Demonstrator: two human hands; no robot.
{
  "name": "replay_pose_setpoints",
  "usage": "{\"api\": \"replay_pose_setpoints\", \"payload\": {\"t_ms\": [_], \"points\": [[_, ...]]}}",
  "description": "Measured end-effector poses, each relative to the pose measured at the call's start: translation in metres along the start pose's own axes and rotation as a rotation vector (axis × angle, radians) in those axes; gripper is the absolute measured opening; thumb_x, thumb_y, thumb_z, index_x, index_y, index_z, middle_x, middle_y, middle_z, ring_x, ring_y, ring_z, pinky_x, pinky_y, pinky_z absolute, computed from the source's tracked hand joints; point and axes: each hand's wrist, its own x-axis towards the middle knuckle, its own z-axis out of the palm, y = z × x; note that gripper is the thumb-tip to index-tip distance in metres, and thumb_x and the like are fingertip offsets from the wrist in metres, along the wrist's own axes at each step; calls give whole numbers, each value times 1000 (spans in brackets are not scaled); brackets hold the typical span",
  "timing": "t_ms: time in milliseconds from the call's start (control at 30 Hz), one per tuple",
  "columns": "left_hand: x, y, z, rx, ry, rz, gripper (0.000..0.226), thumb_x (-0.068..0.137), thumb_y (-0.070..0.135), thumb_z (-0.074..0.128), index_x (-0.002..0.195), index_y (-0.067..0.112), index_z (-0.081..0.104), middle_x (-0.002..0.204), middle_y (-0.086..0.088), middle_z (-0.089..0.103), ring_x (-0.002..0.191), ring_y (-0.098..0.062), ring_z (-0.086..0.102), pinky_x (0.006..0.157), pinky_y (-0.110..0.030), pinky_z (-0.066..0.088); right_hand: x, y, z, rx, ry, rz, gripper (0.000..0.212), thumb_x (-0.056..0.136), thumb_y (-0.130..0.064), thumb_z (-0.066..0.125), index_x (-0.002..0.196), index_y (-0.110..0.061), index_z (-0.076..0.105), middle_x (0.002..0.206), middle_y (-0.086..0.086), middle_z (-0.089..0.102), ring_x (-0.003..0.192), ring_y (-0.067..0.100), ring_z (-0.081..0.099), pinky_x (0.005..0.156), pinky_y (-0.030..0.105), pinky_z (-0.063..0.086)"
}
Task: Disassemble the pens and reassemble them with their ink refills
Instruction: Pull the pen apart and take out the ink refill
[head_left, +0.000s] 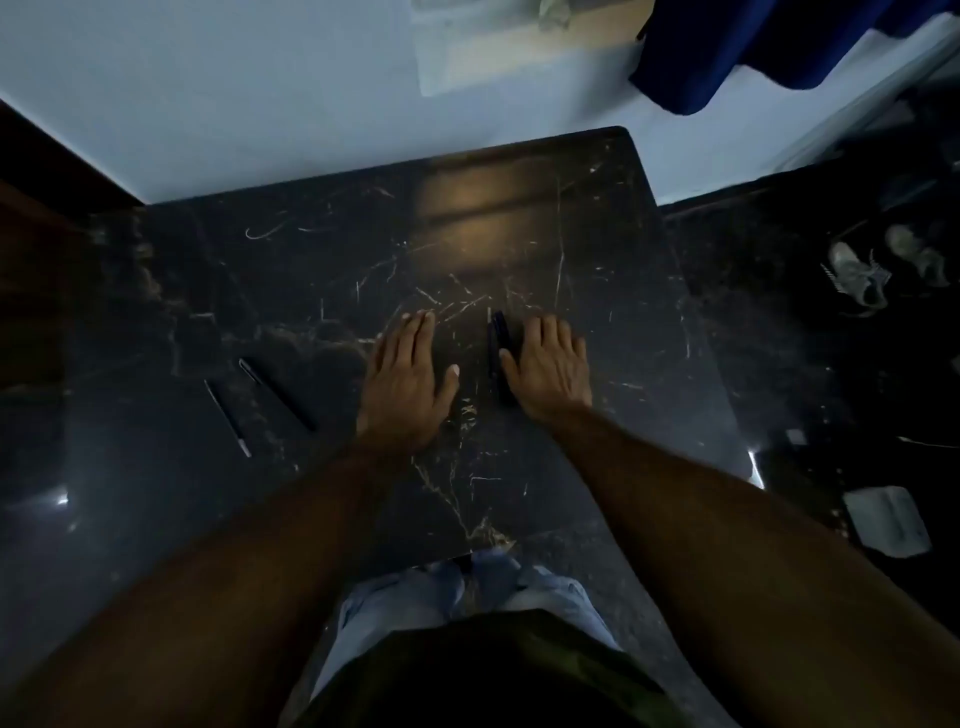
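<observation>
Head view, dim light. Dark marbled table (322, 249), light veins across the top.

Left hand (405, 374): palm down, flat on the table about midway between far and near edges. Fingers straight and close together, pointing to the far edge, thumb spread toward the right. It holds nothing.

Right hand (550, 364): also palm down and flat, just right of the left hand, with a bare strip of table between them. Fingers straight, slightly fanned, nothing gripped. The thumb lies against the dark pens (500, 332).

Dark pens: they lie lengthwise between the two hands, hard by the right thumb, with their ends toward the far and near edges. How many there are cannot be told, since they merge with the dark tabletop.

Outer pen (227, 418): lies on the table well to the left of the left hand, slanted, with its pale tip toward the near edge.

Inner pen (278, 395): lies just right of the outer pen and roughly parallel to it, apart from it, with its pale end toward the far edge. Neither hand touches either pen.

Off the table: a pair of shoes (857, 275) on the dark floor to the right, a blue cloth (779, 47) beyond the far right corner, and a pale crumpled sheet (888, 519) on the floor near the right edge.
</observation>
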Motion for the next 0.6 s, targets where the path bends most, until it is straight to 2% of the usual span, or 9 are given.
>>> {"api": "replay_pose_setpoints", "payload": {"t_ms": [67, 233, 333, 400, 467, 533, 600], "points": [[-1, 2, 0, -21, -8, -7, 74, 110, 48, 40, 167, 5, 21, 174, -15, 26, 162, -30, 21, 131, -54, 18, 3, -4, 1, 23, -20, 44, 53, 99, -52, 51, 132, -10, 51, 132, 15, 55, 121, 32, 51, 100, 49, 43], [-5, 5, -1, -67, -14, 2, 69, 110, 44, 44, 166, 6, 26, 172, -15, 31, 161, -29, 24, 130, -57, 22, 14, -9, 9, 36, -129, 93, 58, 98, -45, 58, 143, -8, 49, 143, 18, 53, 133, 35, 49, 108, 54, 42], [-3, 14, -8, -160, 41, -18, 64, 108, 36, 52, 163, 9, 34, 166, -14, 40, 155, -28, 34, 127, -56, 28, 20, -10, 8, 60, -122, 140, 49, 100, -36, 58, 140, -7, 53, 140, 18, 56, 130, 35, 52, 105, 53, 44], [-1, 23, -14, -313, 114, -63, 58, 105, 27, 60, 159, 11, 41, 155, -9, 54, 142, -26, 51, 120, -52, 41, 19, -8, 2, 121, -93, 169, 42, 101, -32, 56, 135, -8, 56, 135, 17, 59, 121, 34, 58, 99, 49, 48], [4, 33, -25, -540, 157, -133, 53, 105, 17, 63, 156, 13, 46, 139, -4, 67, 121, -22, 65, 108, -44, 53, 12, -2, -12, 302, -77, 170, 32, 104, -32, 55, 126, -10, 60, 122, 14, 64, 106, 29, 64, 83, 41, 52], [12, 45, -43, -796, 90, -207, 48, 107, 15, 62, 153, 16, 49, 129, -3, 72, 113, -18, 71, 102, -42, 59, -5, 4, -33, 560, -68, 79, 24, 105, -30, 57, 118, -11, 62, 103, 11, 69, 89, 26, 67, 71, 41, 54], [16, 54, -61, -1066, -41, -241, 44, 107, 17, 64, 149, 20, 53, 125, -6, 74, 107, -22, 76, 94, -45, 64, -25, 6, -59, 738, -54, -50, 12, 106, -24, 56, 112, -13, 61, 86, 7, 70, 75, 23, 67, 65, 41, 54]]}}
